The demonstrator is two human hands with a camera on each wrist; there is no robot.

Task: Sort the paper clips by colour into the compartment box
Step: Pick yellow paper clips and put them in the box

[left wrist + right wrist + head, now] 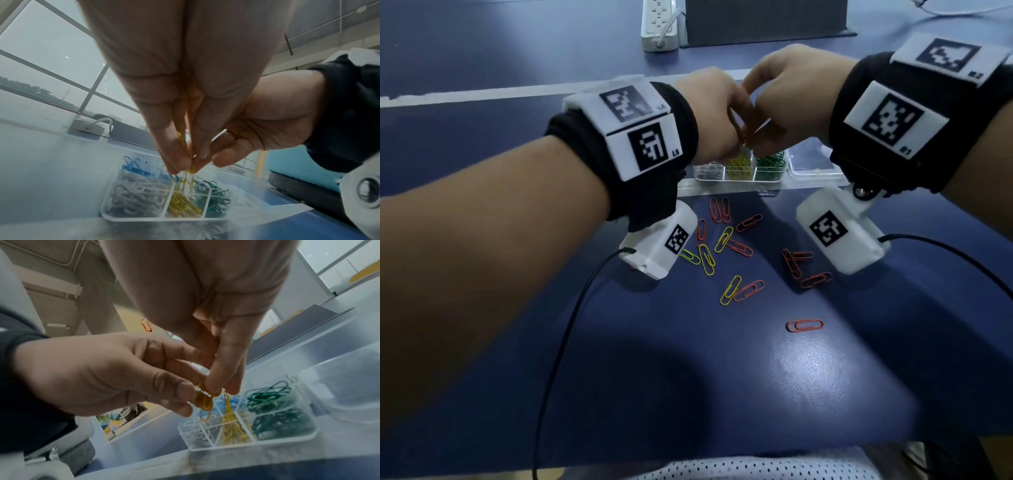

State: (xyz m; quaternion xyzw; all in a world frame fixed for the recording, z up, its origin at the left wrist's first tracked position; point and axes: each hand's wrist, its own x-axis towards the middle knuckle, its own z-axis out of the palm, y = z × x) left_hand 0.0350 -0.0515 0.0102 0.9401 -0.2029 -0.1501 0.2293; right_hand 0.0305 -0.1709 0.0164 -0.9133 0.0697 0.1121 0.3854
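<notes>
A small bunch of yellow paper clips (204, 400) hangs above the yellow compartment (183, 206) of the clear compartment box (164, 218), pinched by the left hand (98, 373) and the right hand (267, 116) together. Both grips grasp the clips. They look tangled, so one could fall into the green (281, 425) or white (131, 196) section. Orange clips (804, 325) wait on the bench (688, 377).

Your dark blue tabletop (722, 370) carries the clear compartment box (736, 178), loose paper clips (732, 253) just before it, a power strip (659, 25) beyond.
</notes>
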